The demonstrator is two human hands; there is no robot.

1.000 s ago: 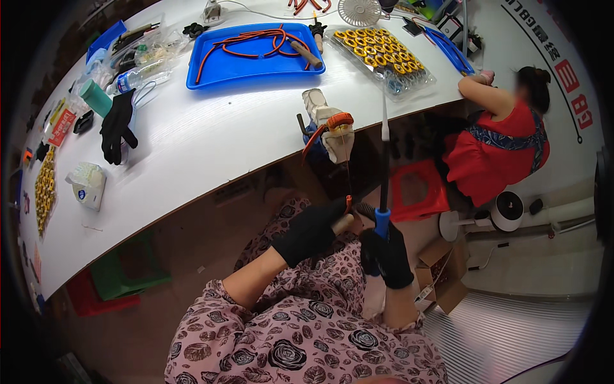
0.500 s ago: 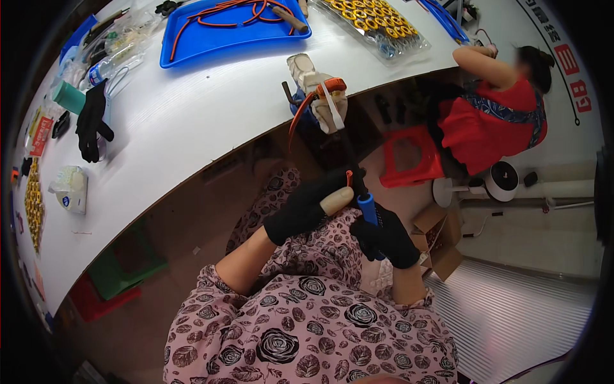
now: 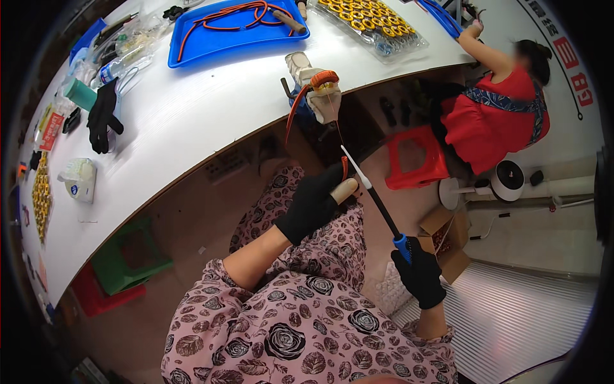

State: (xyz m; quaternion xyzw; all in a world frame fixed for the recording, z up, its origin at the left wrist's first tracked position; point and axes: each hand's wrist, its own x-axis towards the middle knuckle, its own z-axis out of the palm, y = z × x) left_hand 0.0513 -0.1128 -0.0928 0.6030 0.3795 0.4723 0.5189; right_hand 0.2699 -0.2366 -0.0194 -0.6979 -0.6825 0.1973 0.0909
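Observation:
My left hand [image 3: 313,206], in a black glove with a pale cot on one digit, is closed over a short orange wire end [image 3: 345,168] that sticks up from the grip. My right hand [image 3: 420,275], also black-gloved, is wrapped round the blue handle of a hook tool [image 3: 382,206] with a black shaft and a slim white tip. Beyond both hands, a ring coil wound with orange wire [image 3: 325,78] sits in a vise with padded, off-white jaws [image 3: 325,107] at the table edge. A thin strand [image 3: 339,132] runs from the coil towards the tool's tip.
On the white table [image 3: 192,121] are a blue tray [image 3: 224,48] with orange wire, bagged yellow ring coils [image 3: 377,25], a black glove [image 3: 104,118] and a tissue pack [image 3: 79,179]. A person in red [image 3: 473,121] works at the right, beside a red stool [image 3: 409,160].
My right hand has pulled back to the lower right, drawing the tool's white tip away from the coil. A thin strand now shows between them. My left hand still pinches the wire end.

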